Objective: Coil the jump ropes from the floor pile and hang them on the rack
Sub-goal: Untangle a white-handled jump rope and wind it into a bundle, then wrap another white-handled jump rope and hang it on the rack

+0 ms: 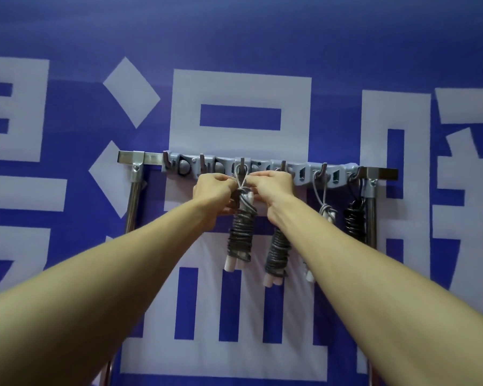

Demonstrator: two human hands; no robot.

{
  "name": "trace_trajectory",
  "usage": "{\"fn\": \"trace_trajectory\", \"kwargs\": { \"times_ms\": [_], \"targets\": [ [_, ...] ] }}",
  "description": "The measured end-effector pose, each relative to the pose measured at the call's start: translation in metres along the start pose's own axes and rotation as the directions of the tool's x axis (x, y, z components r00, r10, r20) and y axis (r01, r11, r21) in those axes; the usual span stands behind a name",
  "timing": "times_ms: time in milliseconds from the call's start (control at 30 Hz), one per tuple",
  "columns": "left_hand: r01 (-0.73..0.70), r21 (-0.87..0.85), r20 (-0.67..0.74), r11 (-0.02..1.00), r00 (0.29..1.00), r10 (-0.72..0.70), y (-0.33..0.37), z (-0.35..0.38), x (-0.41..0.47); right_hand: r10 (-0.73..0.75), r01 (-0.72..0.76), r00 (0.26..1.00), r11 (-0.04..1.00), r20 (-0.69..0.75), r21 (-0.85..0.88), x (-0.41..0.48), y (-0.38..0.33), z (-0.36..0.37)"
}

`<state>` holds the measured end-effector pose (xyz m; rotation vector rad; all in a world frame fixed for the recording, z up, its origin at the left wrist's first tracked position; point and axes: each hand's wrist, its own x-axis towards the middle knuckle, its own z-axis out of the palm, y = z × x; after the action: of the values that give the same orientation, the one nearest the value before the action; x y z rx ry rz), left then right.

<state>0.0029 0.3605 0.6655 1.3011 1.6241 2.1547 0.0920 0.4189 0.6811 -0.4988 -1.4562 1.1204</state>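
- Hanging a coiled rope (240,235) on the rack (151,157), centre of the frame, with its loop (241,174) already over a hook (242,162), third from the left.
- Seems to be the settling part of the hang: seating the loop and tidying the knot just below it, bundle dangling straight down, white handles at the bottom.
- Left hand (214,190) just left of the knot, fingers (227,209) curled at the top of the bundle and gripping the cord there.
- Right hand (273,182) just right of the knot, fingers (255,176) pinching one side of the loop, close under the hook.
- Both arms stretched forward and up from the lower corners of the frame, wrists nearly level, hands almost meeting at the cord.
- Hung to the right: a second coil (276,252) partly behind the right wrist, a third rope (324,210) on a long loop, a black coil (354,221) by the right post.
- Left of the hands, two hooks bare.
- Next, likely: checking that the loop sits deep in the hook, then letting go gently, one hand after the other, so as not to swing the bundle or slip it off.
- Floor pile out of view, so no telling how many ropes remain.
- Behind everything, a blue banner (67,37) with large white characters.
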Motion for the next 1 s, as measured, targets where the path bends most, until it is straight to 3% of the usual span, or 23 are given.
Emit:
{"fn": "trace_trajectory", "kwargs": {
  "times_ms": [200, 400, 600, 867, 1000],
  "targets": [
    [-0.088, 0.212, 0.010, 0.973, 0.996, 0.088, -0.018, -0.017, -0.057, -0.143, 0.131, 0.990, 0.927, -0.007, -0.352, -0.040, 0.034, -0.046],
    [-0.088, 0.367, 0.399, 0.926, 0.914, -0.072, -0.040, -0.011, -0.154, -0.056, 0.115, 0.989, 0.864, 0.134, -0.491, -0.123, 0.070, -0.109],
    [-0.132, 0.527, 0.569, 0.840, 0.788, -0.233, -0.078, 0.005, -0.258, 0.250, 0.039, 0.914, 0.730, 0.319, -0.682, -0.218, 0.103, -0.191],
    [-0.207, 0.618, 0.714, 0.759, 0.552, -0.430, -0.157, 0.039, -0.399, 0.588, -0.055, 0.773, 0.435, 0.238, -0.899, -0.330, 0.190, -0.297],
    [-0.209, 0.623, 0.745, 0.754, 0.452, -0.491, -0.208, 0.058, -0.452, 0.743, -0.046, 0.647, 0.262, 0.171, -0.964, -0.383, 0.250, -0.340]
  ]
}}
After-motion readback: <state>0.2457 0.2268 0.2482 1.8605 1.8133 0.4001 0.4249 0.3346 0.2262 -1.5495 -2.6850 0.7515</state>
